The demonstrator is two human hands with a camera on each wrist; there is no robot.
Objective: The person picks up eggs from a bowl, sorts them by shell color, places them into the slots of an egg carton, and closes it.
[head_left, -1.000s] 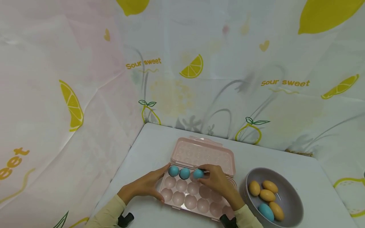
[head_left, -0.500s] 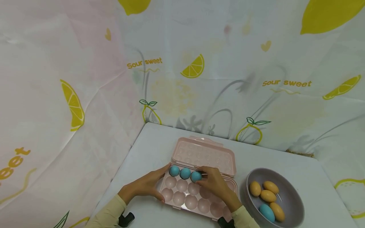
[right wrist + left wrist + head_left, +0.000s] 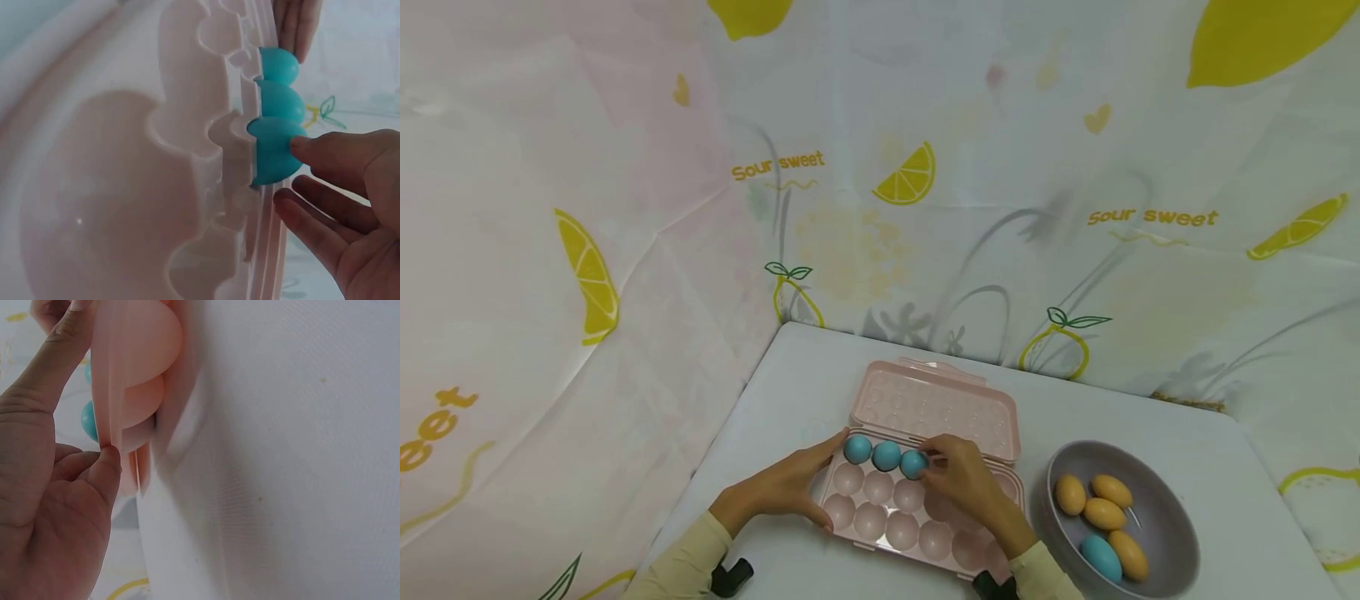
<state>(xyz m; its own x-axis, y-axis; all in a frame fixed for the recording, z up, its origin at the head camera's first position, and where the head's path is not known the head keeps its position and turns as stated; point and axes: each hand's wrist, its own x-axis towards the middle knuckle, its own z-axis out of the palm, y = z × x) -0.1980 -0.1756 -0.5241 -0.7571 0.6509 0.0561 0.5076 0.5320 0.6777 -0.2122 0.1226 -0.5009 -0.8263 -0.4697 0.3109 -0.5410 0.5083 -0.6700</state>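
Observation:
A pink egg carton (image 3: 882,518) lies on the table with its lid (image 3: 936,404) folded back. Three blue eggs stand in the back row: the leftmost egg (image 3: 858,449), the middle egg (image 3: 887,456) and the third egg (image 3: 913,464). My right hand (image 3: 966,482) is at the third egg. The thumb (image 3: 301,149) touches that egg's side, while the other fingers (image 3: 325,219) lie loosely extended beside it. My left hand (image 3: 786,485) grips the carton's left end, thumb and fingers at its rim, also seen in the left wrist view.
On the right stands a grey bowl (image 3: 1168,533) with several orange-yellow eggs (image 3: 1105,514) and a blue egg (image 3: 1101,558). Behind the white table (image 3: 805,375) hangs a lemon-printed cloth (image 3: 850,100).
The third blue egg has moved slightly left and down into its cup. My right hand went with it, and its fingers have loosened. The left hand stays at the carton.

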